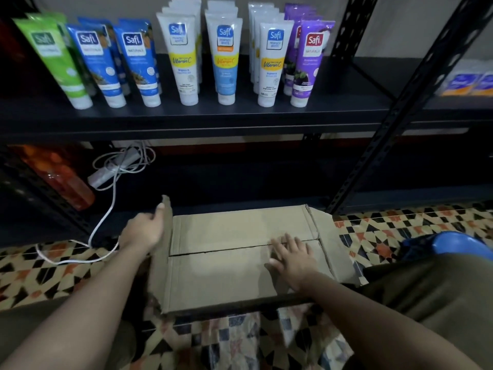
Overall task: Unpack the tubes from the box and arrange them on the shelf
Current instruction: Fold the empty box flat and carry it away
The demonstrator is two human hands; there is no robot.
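A brown cardboard box (234, 273) sits on the patterned floor below the shelf, its two long top flaps folded down and meeting at a seam. My left hand (145, 231) grips the raised left side flap (165, 222) near its top edge. My right hand (292, 259) lies flat, fingers spread, on the top flaps at the right. The right side flap (330, 241) lies folded outward. Rows of upright tubes stand on the dark shelf (240, 113): green (57, 62), blue (138, 62), white (184, 60) and purple (306, 62). The box's inside is hidden.
A white power strip with coiled cable (117, 166) lies on the lower shelf, its cord trailing to the floor. An orange bottle (61, 174) lies at lower left. A black slotted upright (400, 102) slants on the right. Orange-blue packs (469, 84) sit at far right. A blue shoe (458, 245) is on the floor.
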